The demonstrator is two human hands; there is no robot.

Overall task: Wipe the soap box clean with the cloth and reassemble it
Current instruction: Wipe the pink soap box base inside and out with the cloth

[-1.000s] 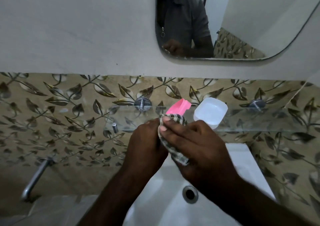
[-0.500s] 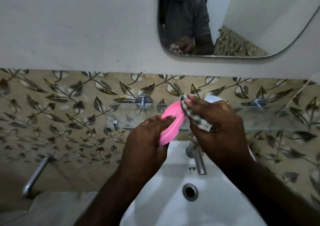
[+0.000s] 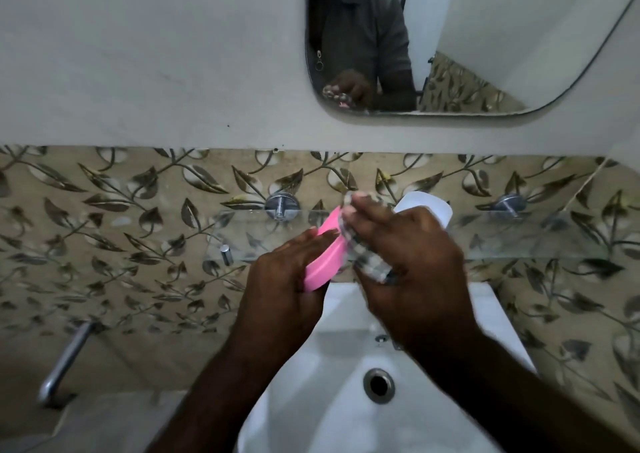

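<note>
My left hand grips a pink soap box part, held tilted on edge above the basin. My right hand holds a checked cloth bunched in its fingers and presses it against the pink part's right side. The cloth and right hand are blurred. A white soap box part rests on the glass shelf just behind my right hand, half hidden by it.
A white washbasin with its drain lies below my hands; its tap is hidden by my right hand. A metal pipe juts from the tiled wall at lower left. A mirror hangs above.
My right hand with the cloth has slid down along the pink part, from its upper tip to its side. My left hand keeps the pink part tilted in about the same place.
</note>
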